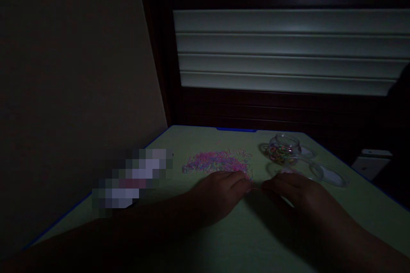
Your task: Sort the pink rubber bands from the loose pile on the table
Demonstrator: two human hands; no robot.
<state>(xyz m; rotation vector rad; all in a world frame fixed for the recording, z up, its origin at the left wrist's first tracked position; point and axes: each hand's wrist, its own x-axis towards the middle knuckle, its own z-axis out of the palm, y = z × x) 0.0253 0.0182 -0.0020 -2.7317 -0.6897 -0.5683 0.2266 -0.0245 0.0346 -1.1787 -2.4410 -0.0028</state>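
Pinkish strand (255, 188) pinched by both hands (221, 190) (303, 192)

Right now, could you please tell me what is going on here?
A person's left hand and right hand are close together over a table, pinching a thin strand that runs between them. A loose pile of pink and purple strands lies beyond the left hand; a clear jar of colourful pieces stands beyond the right.

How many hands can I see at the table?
2: the left hand by the near edge of the pile of colourful strands, and the right hand in front of the clear jar. No others show.
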